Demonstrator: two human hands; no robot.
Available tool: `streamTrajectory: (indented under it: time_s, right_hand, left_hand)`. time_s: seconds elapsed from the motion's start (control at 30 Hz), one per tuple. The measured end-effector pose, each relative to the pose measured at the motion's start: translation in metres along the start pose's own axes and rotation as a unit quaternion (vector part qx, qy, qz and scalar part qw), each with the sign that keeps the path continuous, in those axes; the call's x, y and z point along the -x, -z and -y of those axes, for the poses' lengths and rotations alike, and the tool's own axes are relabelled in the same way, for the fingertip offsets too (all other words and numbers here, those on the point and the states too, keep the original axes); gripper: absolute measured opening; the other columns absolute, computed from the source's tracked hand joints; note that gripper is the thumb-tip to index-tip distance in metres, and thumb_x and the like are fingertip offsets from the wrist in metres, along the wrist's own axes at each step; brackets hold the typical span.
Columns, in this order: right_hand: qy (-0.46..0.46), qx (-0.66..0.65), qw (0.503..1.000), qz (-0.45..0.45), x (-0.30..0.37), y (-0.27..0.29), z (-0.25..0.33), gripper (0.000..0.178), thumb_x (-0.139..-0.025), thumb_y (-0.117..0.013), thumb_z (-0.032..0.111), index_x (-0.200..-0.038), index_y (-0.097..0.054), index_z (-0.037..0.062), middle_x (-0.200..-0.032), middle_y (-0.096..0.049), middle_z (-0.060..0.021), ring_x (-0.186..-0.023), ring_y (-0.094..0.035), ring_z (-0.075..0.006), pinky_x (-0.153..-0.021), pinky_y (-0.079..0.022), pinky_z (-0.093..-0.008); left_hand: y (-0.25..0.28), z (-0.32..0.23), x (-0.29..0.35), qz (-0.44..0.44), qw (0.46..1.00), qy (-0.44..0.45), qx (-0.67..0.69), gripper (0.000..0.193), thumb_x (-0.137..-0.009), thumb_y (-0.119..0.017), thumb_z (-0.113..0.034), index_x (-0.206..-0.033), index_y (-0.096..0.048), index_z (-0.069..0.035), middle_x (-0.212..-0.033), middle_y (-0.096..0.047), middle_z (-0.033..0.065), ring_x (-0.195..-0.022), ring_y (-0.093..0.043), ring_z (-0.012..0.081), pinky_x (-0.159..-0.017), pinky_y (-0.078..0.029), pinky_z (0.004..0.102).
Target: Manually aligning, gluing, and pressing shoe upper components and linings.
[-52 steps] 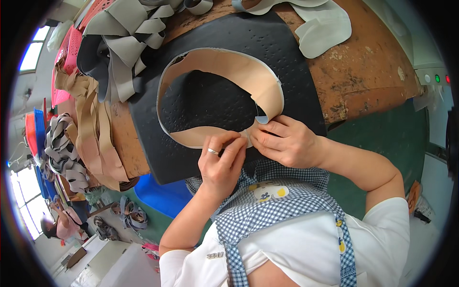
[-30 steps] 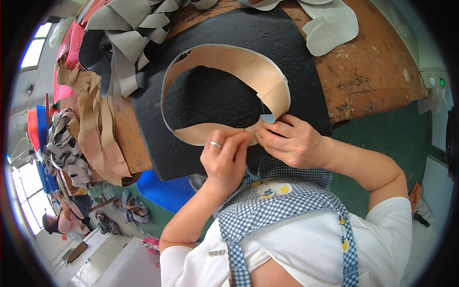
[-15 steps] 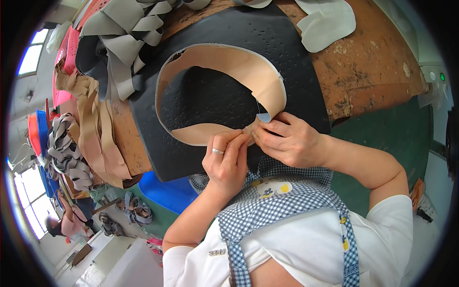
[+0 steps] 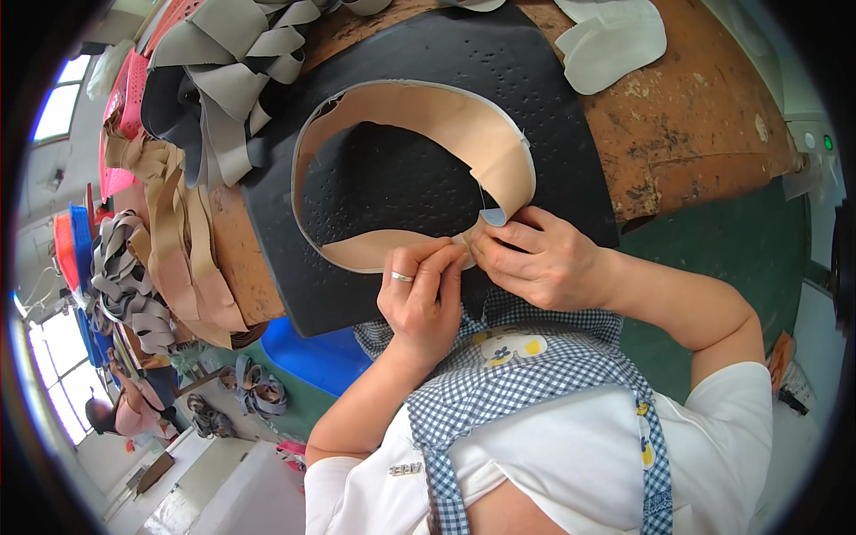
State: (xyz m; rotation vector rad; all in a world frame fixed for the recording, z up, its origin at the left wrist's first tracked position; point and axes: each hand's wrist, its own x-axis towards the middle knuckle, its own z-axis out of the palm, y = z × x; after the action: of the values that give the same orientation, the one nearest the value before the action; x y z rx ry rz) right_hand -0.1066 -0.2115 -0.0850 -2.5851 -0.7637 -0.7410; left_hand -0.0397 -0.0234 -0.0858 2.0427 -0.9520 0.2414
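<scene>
Beige curved leather strip with thin grey edging (image 4: 446,116) lies looped in an open ring on a black dimpled rubber mat (image 4: 571,107), mat on a worn brown wooden surface (image 4: 704,134). Far left: pile of tan straps (image 4: 183,241), grey strap pieces (image 4: 241,53) above them. Ring's open ends meet at its near right side, right at the fingertips, so the joint sits just ahead of both hands, between them. Left hand (image 4: 423,299), ring on one finger, pinches the lower end of the strip from the left, thumb and forefinger closed on it. Right hand (image 4: 539,259) pinches the other end from the right, small blue-grey tab (image 4: 493,216) just above its fingers. Both hands about equally near, touching the strip. Pale grey cut pieces (image 4: 615,40) top right, well apart.
</scene>
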Motion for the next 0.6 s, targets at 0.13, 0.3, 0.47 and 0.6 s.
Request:
streamTrajectory:
  time_s: [0.13, 0.3, 0.47, 0.6]
  right_hand:
    - [-0.001, 0.002, 1.0, 0.008, 0.0, 0.002, 0.0, 0.018, -0.072, -0.068, 0.011, -0.087, -0.074, 0.0012, -0.1, -0.067, -0.0075, -0.103, -0.064, -0.024, -0.073, -0.056, -0.0359]
    - [0.002, 0.001, 1.0, 0.012, 0.001, 0.002, 0.001, 0.02, -0.072, -0.068, 0.011, -0.088, -0.074, 0.0007, -0.101, -0.068, -0.0077, -0.104, -0.064, -0.024, -0.074, -0.056, -0.0363]
    - [-0.005, -0.003, 1.0, 0.011, 0.002, 0.002, 0.001, 0.022, -0.073, -0.067, 0.011, -0.091, -0.074, -0.0003, -0.102, -0.069, -0.0093, -0.106, -0.064, -0.0249, -0.077, -0.057, -0.0371]
    - [-0.027, -0.014, 1.0, 0.006, 0.006, 0.004, 0.002, 0.025, -0.074, -0.067, 0.01, -0.095, -0.074, -0.001, -0.106, -0.069, -0.0111, -0.108, -0.064, -0.0262, -0.084, -0.058, -0.0382]
  left_hand:
    - [0.0, -0.001, -0.002, 0.007, 0.999, -0.025, -0.023, 0.023, -0.069, -0.076, 0.011, -0.089, -0.07, 0.001, -0.089, -0.065, 0.0079, -0.075, -0.063, 0.0231, -0.062, -0.053, 0.031]
    - [0.003, 0.0, -0.001, 0.029, 0.998, -0.048, -0.036, 0.027, -0.066, -0.075, 0.011, -0.091, -0.071, 0.002, -0.091, -0.065, 0.0086, -0.077, -0.063, 0.0236, -0.064, -0.054, 0.0312]
    - [0.0, 0.004, 0.0, 0.029, 0.994, -0.098, -0.05, 0.029, -0.065, -0.076, 0.009, -0.093, -0.071, 0.004, -0.093, -0.065, 0.0097, -0.079, -0.063, 0.0252, -0.066, -0.055, 0.0319]
    - [0.002, 0.002, 0.013, 0.057, 0.985, -0.14, -0.079, 0.032, -0.067, -0.077, 0.002, -0.098, -0.07, 0.007, -0.102, -0.064, 0.0133, -0.091, -0.062, 0.0289, -0.074, -0.056, 0.0383]
